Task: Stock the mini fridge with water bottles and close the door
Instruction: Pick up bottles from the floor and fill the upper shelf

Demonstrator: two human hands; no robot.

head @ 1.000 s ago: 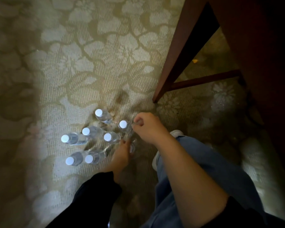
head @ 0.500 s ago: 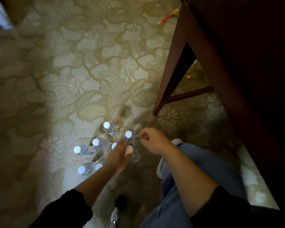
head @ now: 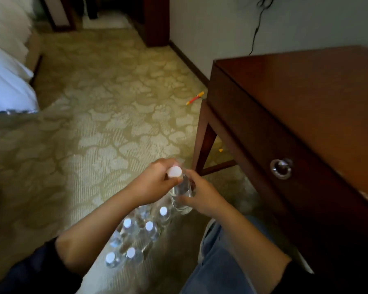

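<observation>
A clear water bottle [head: 182, 188] with a white cap [head: 174, 172] is being held in both hands over the floral carpet [head: 106, 128]. The left hand [head: 152, 185] is gripping the neck at the cap, while the right hand [head: 203, 199] is curling around the body. Just below, the other capped bottles [head: 149, 227] are standing clustered on the carpet. A dark wooden side table [head: 295, 107] with a ring pull [head: 281, 168] is standing at right, and a red-and-yellow pen or pencil [head: 194, 98] is lying beyond its leg.

Both arms wear dark, near-black sleeves [head: 32, 270] pushed up toward the elbows, forearms bare. The leg is in faded blue jeans [head: 219, 264]. A pale shoe [head: 205, 234] edge shows beside them
</observation>
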